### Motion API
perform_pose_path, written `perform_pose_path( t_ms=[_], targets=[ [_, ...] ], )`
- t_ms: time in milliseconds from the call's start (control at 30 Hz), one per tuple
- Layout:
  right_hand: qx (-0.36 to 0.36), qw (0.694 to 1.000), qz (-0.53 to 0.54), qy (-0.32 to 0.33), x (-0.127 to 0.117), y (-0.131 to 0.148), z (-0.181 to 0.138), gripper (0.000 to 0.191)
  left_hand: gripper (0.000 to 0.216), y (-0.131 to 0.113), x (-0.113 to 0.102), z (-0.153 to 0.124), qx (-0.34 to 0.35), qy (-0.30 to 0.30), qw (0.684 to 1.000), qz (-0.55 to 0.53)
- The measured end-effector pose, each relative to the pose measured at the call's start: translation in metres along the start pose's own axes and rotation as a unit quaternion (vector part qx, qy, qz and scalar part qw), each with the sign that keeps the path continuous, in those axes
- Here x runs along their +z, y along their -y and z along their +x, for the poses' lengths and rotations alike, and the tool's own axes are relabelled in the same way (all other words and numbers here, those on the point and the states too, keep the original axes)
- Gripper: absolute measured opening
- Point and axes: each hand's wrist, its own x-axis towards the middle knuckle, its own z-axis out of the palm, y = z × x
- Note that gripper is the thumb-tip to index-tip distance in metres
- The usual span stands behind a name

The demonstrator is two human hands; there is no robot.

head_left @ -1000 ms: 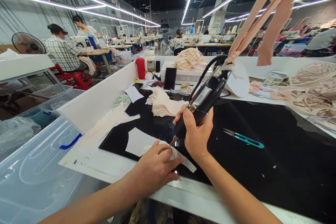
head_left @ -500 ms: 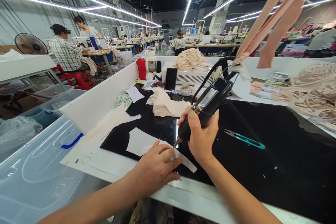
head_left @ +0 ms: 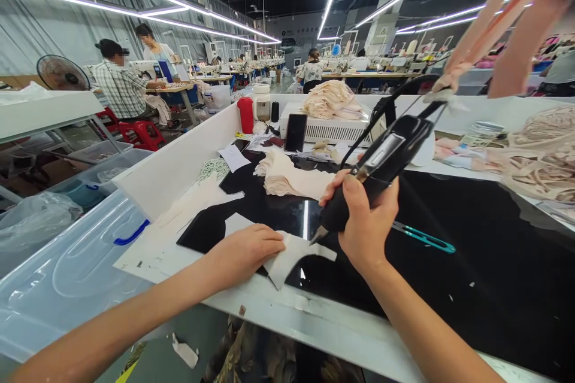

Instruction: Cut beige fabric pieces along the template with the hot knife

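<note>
Fingers of the right hand [head_left: 369, 224] are curled round the black tool [head_left: 399, 148]; fingers of the left hand [head_left: 245, 253] lie close together, pressing on the pale piece [head_left: 290, 256]; the bench [head_left: 321, 318] is biggest, with a shiny black top [head_left: 485, 278]; over it the tool tilts, looking hard and a bit heavy, so its fat middle seems best to grip; the pale piece lies on the black top, looking thin, soft and light; it may slide, so flat fingers near its edge should suit it; smallest is the tool's pointy tip [head_left: 318, 235], right by that edge; I cannot tell if they touch.
</note>
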Motion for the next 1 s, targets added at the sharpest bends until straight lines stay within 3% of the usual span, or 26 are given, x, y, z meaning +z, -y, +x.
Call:
perform_pose_path(
  t_ms=[233, 400, 833, 933, 1000],
  targets=[
    [0.034, 0.999, 0.005, -0.026, -0.013, 0.029, -0.013, 0.037, 0.023, -0.028, 0.005, 0.009, -0.119, 0.030, 0.991, 0.060],
    [0.039, 0.999, 0.010, -0.034, -0.019, 0.034, -0.021, 0.046, 0.022, -0.036, 0.007, 0.014, -0.145, 0.045, 0.986, 0.066],
    [0.013, 1.000, -0.002, -0.013, -0.027, 0.019, -0.027, 0.042, 0.014, -0.040, 0.012, 0.012, -0.127, 0.031, 0.983, 0.131],
    [0.017, 1.000, -0.002, -0.013, -0.026, 0.020, -0.029, 0.041, 0.011, -0.045, 0.014, 0.011, -0.108, -0.006, 0.972, 0.206],
    [0.019, 1.000, 0.001, -0.015, -0.025, 0.022, -0.031, 0.042, 0.016, -0.050, 0.017, 0.013, -0.056, -0.042, 0.971, 0.229]
  ],
)
